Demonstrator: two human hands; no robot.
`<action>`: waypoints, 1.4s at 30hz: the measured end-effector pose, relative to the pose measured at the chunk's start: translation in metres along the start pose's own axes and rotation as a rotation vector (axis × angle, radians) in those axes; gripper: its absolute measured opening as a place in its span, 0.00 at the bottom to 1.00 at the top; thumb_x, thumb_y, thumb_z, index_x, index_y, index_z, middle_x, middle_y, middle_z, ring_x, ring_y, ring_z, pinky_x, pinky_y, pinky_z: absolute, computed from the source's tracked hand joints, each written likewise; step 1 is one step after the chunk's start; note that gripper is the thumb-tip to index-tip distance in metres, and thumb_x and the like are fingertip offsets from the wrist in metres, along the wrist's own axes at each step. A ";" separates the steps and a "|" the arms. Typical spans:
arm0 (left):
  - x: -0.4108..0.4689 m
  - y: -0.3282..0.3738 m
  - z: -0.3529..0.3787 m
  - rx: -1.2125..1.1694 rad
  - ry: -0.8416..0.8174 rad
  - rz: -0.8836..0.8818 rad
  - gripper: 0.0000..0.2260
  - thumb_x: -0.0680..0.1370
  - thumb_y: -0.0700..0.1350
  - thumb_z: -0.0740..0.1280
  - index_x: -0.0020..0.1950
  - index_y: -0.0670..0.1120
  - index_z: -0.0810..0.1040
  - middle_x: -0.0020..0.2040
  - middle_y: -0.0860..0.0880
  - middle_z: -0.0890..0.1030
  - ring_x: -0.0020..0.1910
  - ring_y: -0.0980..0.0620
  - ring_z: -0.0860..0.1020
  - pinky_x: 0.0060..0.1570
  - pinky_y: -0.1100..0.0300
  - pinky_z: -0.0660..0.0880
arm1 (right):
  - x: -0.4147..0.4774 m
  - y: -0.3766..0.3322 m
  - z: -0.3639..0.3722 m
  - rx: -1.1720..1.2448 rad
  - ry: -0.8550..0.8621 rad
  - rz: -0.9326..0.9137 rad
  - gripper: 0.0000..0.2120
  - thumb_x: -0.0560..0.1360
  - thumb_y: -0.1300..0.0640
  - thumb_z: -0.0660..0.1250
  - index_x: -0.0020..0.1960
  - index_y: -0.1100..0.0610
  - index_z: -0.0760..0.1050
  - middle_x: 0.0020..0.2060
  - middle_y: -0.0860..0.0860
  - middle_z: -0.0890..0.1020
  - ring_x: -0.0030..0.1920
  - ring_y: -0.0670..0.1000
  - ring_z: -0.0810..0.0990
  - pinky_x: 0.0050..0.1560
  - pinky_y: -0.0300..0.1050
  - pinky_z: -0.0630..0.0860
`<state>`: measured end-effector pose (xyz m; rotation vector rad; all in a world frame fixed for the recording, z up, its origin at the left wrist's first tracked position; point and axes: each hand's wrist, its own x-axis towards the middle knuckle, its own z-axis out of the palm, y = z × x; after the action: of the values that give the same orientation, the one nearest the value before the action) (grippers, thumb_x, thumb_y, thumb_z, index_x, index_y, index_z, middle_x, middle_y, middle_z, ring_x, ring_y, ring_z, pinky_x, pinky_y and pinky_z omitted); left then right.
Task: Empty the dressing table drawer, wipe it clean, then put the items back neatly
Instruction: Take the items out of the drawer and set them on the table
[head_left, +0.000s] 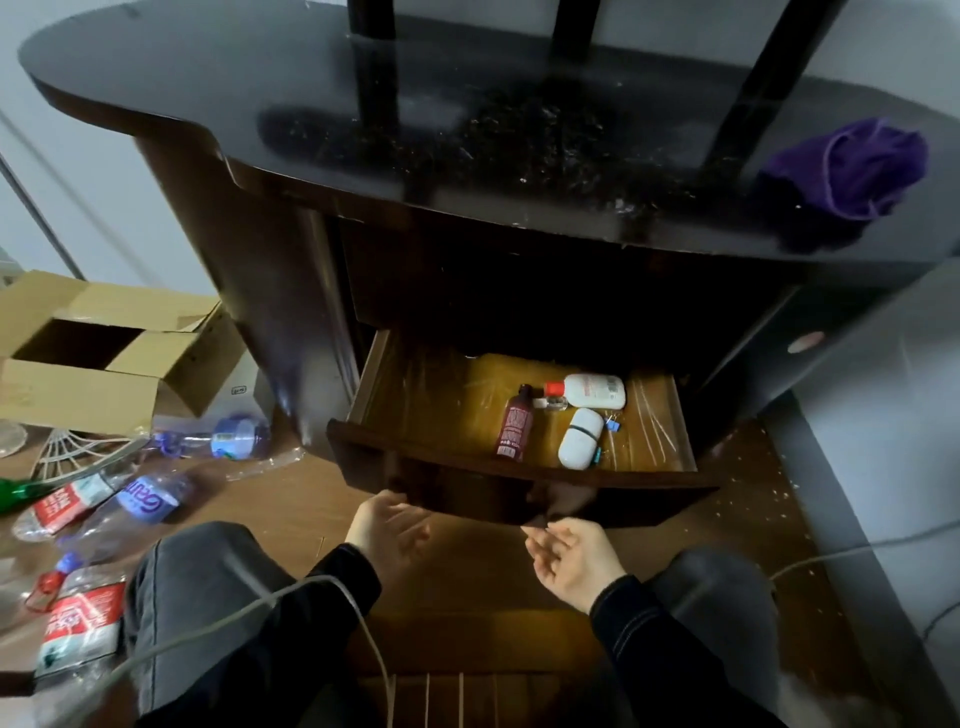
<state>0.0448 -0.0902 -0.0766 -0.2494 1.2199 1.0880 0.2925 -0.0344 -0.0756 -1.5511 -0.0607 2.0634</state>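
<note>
- Hanging out of the dark dressing table (467, 130), the drawer (436, 410) is pulled well forward, its yellow-brown bottom lit and its things lying in the right half.
- A dark red bottle (514, 426) lies on its side with its cap pointing to the back.
- A white bottle with a red cap (592, 391) lies across the back, just beside the dark red bottle's cap, with a small clear bottle (553, 402) tucked against it.
- A white oval case (581, 439) lies near the drawer's front, with blue binder clips (613, 425) at its right edge.
- The left hand (389, 530) is palm up just under the drawer front, fingers loose and spread, gripping nothing; whether the fingertips touch the wood I cannot tell.
- The right hand (571, 556) is also palm up below the front, fingers relaxed and slightly bent, empty.
- A crumpled purple cloth (852, 171) rests on the dusty tabletop at the right.
- An open cardboard box (104, 353) and several crushed plastic bottles (150, 504) lie on the floor to the left.
</note>
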 end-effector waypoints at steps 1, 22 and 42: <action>-0.008 -0.003 -0.005 0.024 0.009 0.002 0.18 0.82 0.48 0.58 0.67 0.38 0.70 0.63 0.39 0.79 0.43 0.42 0.77 0.37 0.54 0.70 | -0.005 0.005 -0.005 -0.016 -0.003 0.007 0.12 0.81 0.61 0.58 0.61 0.64 0.73 0.56 0.61 0.83 0.51 0.57 0.81 0.43 0.45 0.73; -0.134 0.076 0.043 2.043 -0.200 1.356 0.17 0.78 0.60 0.68 0.59 0.49 0.80 0.56 0.51 0.79 0.54 0.52 0.76 0.56 0.55 0.74 | -0.110 -0.059 0.008 -2.080 0.127 -1.303 0.20 0.77 0.33 0.64 0.60 0.45 0.78 0.54 0.41 0.78 0.58 0.44 0.72 0.53 0.43 0.70; -0.135 -0.029 -0.007 1.976 -0.440 1.663 0.11 0.75 0.54 0.70 0.44 0.47 0.76 0.43 0.52 0.77 0.40 0.50 0.75 0.37 0.57 0.74 | -0.134 0.018 -0.056 -2.014 -0.084 -1.773 0.17 0.77 0.39 0.64 0.47 0.50 0.84 0.41 0.43 0.80 0.43 0.47 0.79 0.41 0.42 0.77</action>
<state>0.0706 -0.1815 0.0234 2.6741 1.3765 0.4965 0.3603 -0.1260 0.0169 -0.8537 -2.7431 -0.0076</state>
